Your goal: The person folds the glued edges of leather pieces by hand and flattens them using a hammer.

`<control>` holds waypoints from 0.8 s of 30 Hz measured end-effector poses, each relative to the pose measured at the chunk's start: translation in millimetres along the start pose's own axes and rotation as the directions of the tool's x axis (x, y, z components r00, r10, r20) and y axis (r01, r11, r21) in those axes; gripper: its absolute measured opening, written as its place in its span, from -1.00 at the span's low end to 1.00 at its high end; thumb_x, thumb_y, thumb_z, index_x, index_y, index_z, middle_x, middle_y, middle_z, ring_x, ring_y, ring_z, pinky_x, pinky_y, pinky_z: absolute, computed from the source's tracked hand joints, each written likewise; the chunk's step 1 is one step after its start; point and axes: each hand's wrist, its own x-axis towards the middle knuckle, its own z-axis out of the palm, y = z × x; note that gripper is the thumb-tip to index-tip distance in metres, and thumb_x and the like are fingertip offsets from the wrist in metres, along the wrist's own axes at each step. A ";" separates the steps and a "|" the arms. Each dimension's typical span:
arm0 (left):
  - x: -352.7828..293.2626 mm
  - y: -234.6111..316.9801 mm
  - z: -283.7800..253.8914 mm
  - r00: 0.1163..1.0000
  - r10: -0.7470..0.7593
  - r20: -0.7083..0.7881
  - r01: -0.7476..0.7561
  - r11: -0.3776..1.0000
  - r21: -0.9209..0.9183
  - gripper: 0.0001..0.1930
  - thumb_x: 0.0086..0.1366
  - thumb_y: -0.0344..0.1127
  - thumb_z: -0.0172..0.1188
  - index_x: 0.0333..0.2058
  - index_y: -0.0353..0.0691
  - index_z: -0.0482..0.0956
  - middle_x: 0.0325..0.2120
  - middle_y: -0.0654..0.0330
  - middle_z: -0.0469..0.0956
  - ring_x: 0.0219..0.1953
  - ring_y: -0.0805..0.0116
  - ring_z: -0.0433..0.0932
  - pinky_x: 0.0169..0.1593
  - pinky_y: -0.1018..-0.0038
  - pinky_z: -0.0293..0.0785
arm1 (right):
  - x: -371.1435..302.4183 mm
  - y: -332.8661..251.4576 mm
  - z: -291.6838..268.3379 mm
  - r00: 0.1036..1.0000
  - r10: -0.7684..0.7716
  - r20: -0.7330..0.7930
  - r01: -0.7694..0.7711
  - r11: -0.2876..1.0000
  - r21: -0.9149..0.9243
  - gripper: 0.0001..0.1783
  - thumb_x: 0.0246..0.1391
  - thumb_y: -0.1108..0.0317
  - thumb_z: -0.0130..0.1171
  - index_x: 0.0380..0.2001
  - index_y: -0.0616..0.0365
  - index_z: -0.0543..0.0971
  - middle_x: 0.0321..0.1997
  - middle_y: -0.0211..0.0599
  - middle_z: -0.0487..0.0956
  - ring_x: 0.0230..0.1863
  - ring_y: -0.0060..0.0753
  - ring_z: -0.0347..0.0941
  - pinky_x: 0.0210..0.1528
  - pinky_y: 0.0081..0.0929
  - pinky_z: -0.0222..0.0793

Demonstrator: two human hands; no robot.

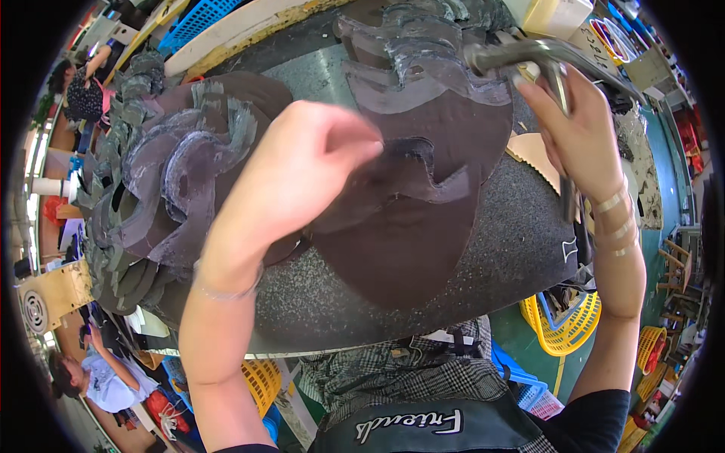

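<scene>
My left hand (pixel 306 170) is slightly blurred, with its fingers curled together. Its fingertips are at the upper edge of a dark brown, leather-like piece (pixel 393 257) with a curved notch and a greyish border. Whether they pinch that edge, I cannot tell. At the right, my right hand (pixel 578 124) is wrapped round the handle of a metal hammer (pixel 521 54), its round face pointing left over a fan of similar overlapping pieces (pixel 430 90). Another overlapping heap of these pieces (pixel 185 162) lies left of my left forearm.
The pieces lie on a dark speckled work surface (pixel 521 249). A tan piece with a jagged edge (pixel 535 155) is beside my right hand. Yellow baskets (pixel 563 325) stand below the front edge. Two other people are at the left, one in a light blue top (pixel 121 385).
</scene>
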 end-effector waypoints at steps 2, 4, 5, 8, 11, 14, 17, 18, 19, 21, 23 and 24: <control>-35.2 12.1 -0.4 0.993 0.091 -0.081 -0.096 0.994 -0.052 -0.86 0.19 -0.54 0.23 -0.26 -0.37 0.64 -0.48 0.27 0.52 -0.44 0.59 0.46 -0.35 0.59 0.40 | -28.0 -26.4 -7.1 0.972 0.230 0.047 -0.231 0.973 0.004 -0.73 0.10 0.23 0.26 -0.40 0.23 0.49 -0.63 -0.51 0.37 -0.60 -0.74 0.22 -0.54 -0.61 0.16; -71.7 26.7 -4.9 0.991 -0.053 -0.121 0.031 0.984 -0.176 -0.90 0.23 -0.55 0.20 -0.28 -0.37 0.63 -0.45 0.28 0.55 -0.41 0.61 0.48 -0.36 0.63 0.40 | -58.2 -37.7 -7.0 0.993 0.114 0.026 -0.114 0.993 0.010 -0.78 0.09 0.29 0.27 -0.40 0.21 0.51 -0.64 -0.53 0.38 -0.59 -0.78 0.22 -0.54 -0.64 0.17; -91.3 32.1 -1.7 0.981 -0.147 -0.129 0.102 0.947 -0.306 -0.91 0.28 -0.54 0.17 -0.27 -0.36 0.62 -0.42 0.32 0.56 -0.41 0.65 0.47 -0.40 0.70 0.39 | -73.6 -50.5 -0.7 0.984 0.164 0.063 -0.169 0.982 0.085 -0.81 0.08 0.32 0.27 -0.38 0.21 0.52 -0.62 -0.51 0.41 -0.59 -0.74 0.27 -0.54 -0.64 0.19; -140.9 16.4 17.7 0.880 -0.474 0.016 0.382 0.687 -0.618 -0.87 0.32 -0.43 0.19 -0.21 -0.35 0.58 -0.41 0.34 0.56 -0.42 0.70 0.49 -0.44 0.71 0.47 | -96.4 -64.1 11.3 0.902 -0.236 0.361 0.265 0.964 -0.034 -0.87 0.03 0.37 0.25 -0.40 0.16 0.52 -0.57 -0.43 0.45 -0.63 -0.55 0.41 -0.61 -0.58 0.29; -166.4 -17.7 51.1 0.824 -0.560 0.082 0.458 0.574 -0.679 -0.86 0.34 -0.45 0.15 -0.17 -0.34 0.56 -0.41 0.31 0.57 -0.40 0.66 0.52 -0.44 0.61 0.59 | -117.1 -59.2 28.9 0.576 -0.351 0.738 0.529 0.849 -0.009 -0.81 -0.04 0.32 0.23 -0.46 0.10 0.42 -0.61 -0.39 0.37 -0.66 -0.43 0.45 -0.70 -0.47 0.33; -185.6 -19.8 43.9 0.752 -0.634 0.183 0.572 0.489 -0.659 -0.82 0.34 -0.49 0.13 -0.09 -0.32 0.53 -0.38 0.29 0.58 -0.42 0.69 0.52 -0.38 0.66 0.56 | -132.7 -50.5 49.7 0.497 -0.366 0.786 0.509 0.857 0.078 -0.78 -0.05 0.32 0.21 -0.45 0.11 0.36 -0.63 -0.40 0.34 -0.66 -0.42 0.45 -0.73 -0.45 0.33; -181.5 -25.4 20.8 0.903 -0.414 0.114 0.428 0.846 -0.317 -0.63 0.21 -0.57 0.20 0.02 -0.25 0.50 -0.31 0.27 0.60 -0.23 0.46 0.52 -0.07 0.47 0.48 | -133.0 -51.2 53.0 0.498 -0.399 0.770 0.527 0.844 0.097 -0.76 -0.08 0.31 0.23 -0.42 0.16 0.39 -0.59 -0.37 0.36 -0.65 -0.39 0.45 -0.71 -0.45 0.33; -176.4 -27.9 16.9 0.983 -0.178 0.049 0.181 0.982 -0.061 -0.56 0.16 -0.59 0.22 0.05 -0.23 0.50 -0.29 0.27 0.61 -0.14 0.37 0.50 0.04 0.39 0.42 | -130.7 -51.3 55.9 0.494 -0.389 0.778 0.524 0.847 0.091 -0.76 -0.08 0.31 0.23 -0.42 0.16 0.39 -0.59 -0.37 0.36 -0.65 -0.39 0.45 -0.71 -0.45 0.33; -167.7 -28.3 23.1 0.983 -0.182 0.008 0.182 0.981 -0.074 -0.52 0.05 -0.53 0.31 0.02 -0.20 0.54 -0.29 0.30 0.60 -0.04 0.26 0.41 0.10 0.28 0.28 | -128.6 -50.4 60.4 0.539 -0.435 0.722 0.533 0.839 0.108 -0.75 -0.10 0.32 0.23 -0.38 0.18 0.42 -0.56 -0.35 0.37 -0.64 -0.38 0.44 -0.70 -0.45 0.33; -154.4 -31.4 30.2 0.990 -0.142 0.011 0.142 0.990 -0.011 -0.55 0.03 -0.48 0.36 -0.03 -0.18 0.57 -0.30 0.32 0.60 -0.08 0.28 0.41 0.07 0.31 0.26 | -121.6 -57.2 66.0 0.590 -0.472 0.655 0.515 0.845 0.145 -0.67 -0.13 0.33 0.26 -0.26 0.21 0.46 -0.50 -0.29 0.38 -0.63 -0.35 0.43 -0.69 -0.42 0.33; -152.4 -39.5 41.2 0.997 -0.052 -0.064 0.059 0.992 0.109 -0.65 -0.07 -0.34 0.45 -0.22 -0.11 0.67 -0.33 0.33 0.59 -0.15 0.32 0.41 -0.01 0.36 0.19 | -123.2 -67.3 66.7 0.617 -0.417 0.667 0.471 0.875 0.111 -0.66 -0.12 0.33 0.26 -0.25 0.21 0.46 -0.50 -0.30 0.38 -0.63 -0.37 0.43 -0.70 -0.43 0.32; -151.9 -41.8 41.5 0.997 -0.054 -0.062 0.060 0.993 0.100 -0.65 -0.07 -0.34 0.45 -0.22 -0.11 0.67 -0.33 0.33 0.59 -0.15 0.32 0.41 -0.01 0.36 0.19 | -123.4 -70.4 66.7 0.644 -0.368 0.671 0.429 0.900 0.082 -0.66 -0.12 0.32 0.26 -0.25 0.21 0.46 -0.50 -0.31 0.37 -0.62 -0.38 0.44 -0.70 -0.44 0.32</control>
